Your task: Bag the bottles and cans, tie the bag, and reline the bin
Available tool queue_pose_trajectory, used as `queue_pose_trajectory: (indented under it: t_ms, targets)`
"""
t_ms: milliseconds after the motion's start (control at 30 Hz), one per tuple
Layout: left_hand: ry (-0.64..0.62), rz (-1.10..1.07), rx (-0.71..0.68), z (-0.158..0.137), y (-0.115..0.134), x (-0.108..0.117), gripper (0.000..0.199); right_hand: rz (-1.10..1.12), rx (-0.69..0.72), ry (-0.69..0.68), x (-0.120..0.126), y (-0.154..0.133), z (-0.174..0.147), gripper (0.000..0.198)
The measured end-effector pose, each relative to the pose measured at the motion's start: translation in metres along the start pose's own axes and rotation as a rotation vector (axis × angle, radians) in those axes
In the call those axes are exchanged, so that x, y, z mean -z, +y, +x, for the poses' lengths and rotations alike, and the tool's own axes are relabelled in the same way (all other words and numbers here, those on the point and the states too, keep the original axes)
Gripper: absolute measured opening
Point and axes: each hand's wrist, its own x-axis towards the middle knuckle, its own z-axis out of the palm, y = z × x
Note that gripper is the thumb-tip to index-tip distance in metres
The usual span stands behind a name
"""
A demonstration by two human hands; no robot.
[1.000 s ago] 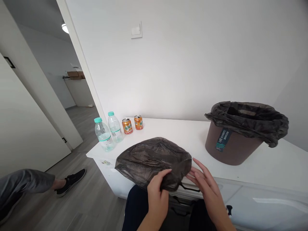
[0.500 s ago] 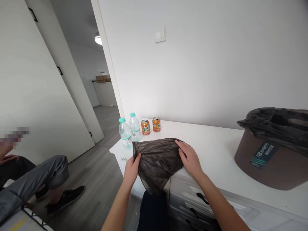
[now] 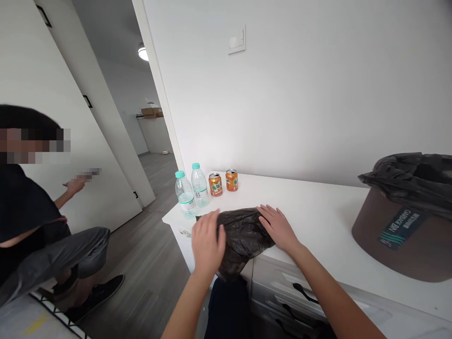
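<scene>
A thin black plastic bag (image 3: pixel 243 233) lies crumpled over the front edge of the white cabinet top, its lower part hanging above my leg. My left hand (image 3: pixel 208 238) is over the bag's left end, palm down with fingers extended. On the right end, my right hand (image 3: pixel 278 228) rests flat with its fingers stretched out. Just beyond the bag stand two clear bottles with teal caps, the nearer bottle (image 3: pixel 185 195) and the farther bottle (image 3: pixel 199 186). Beside them are two orange drink cans, the left can (image 3: pixel 215 185) and the right can (image 3: pixel 232 180), both upright.
A brown garbage bin (image 3: pixel 381 235) lined with a black bag stands at the right. Drawers with black handles (image 3: pixel 305 293) are below the top. At the left a person (image 3: pixel 28 202) sits low, holding something blurred. A doorway opens behind the bottles.
My left hand has let go of the bag's left edge and moved right, fingers now spread over it. The bag lies flatter. The person at left has come further into view.
</scene>
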Motion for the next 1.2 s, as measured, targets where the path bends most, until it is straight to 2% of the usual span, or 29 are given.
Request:
queue_pose_trajectory:
  t_ms: [100, 167, 300, 433, 667, 800, 967, 1100, 1200]
  targets:
    - [-0.182, -0.011, -0.175, 0.014, 0.023, -0.027, 0.044, -0.054, 0.039, -0.054, -0.002, -0.002, 0.003, 0.055]
    - [-0.335, -0.001, -0.239, 0.022, 0.026, -0.050, 0.046, -0.106, 0.054, -0.125, -0.004, 0.000, 0.006, 0.052]
    - [-0.603, 0.006, -0.285, 0.033, 0.008, -0.088, 0.054, -0.137, 0.024, -0.237, 0.000, 0.005, 0.015, 0.052]
    - [-0.708, -0.007, -0.246, 0.034, -0.015, -0.099, 0.061, -0.128, -0.007, -0.274, 0.004, 0.010, 0.019, 0.054]
    - [-0.708, -0.029, -0.252, 0.030, -0.043, -0.085, 0.067, -0.155, -0.026, -0.290, 0.003, 0.012, 0.020, 0.057]
    - [-0.683, -0.038, -0.288, 0.027, -0.058, -0.066, 0.060, -0.150, -0.032, -0.305, 0.009, 0.009, 0.019, 0.058]
    - [-0.574, -0.042, -0.324, 0.014, -0.071, -0.049, 0.048, -0.139, -0.024, -0.297, 0.008, 0.010, 0.018, 0.060]
    - [-0.456, -0.037, -0.278, 0.003, -0.069, -0.040, 0.045, -0.151, -0.037, -0.270, 0.008, 0.015, 0.017, 0.059]
    - [-0.350, -0.043, -0.245, -0.003, -0.052, -0.030, 0.046, -0.204, -0.118, -0.236, 0.016, 0.032, 0.012, 0.059]
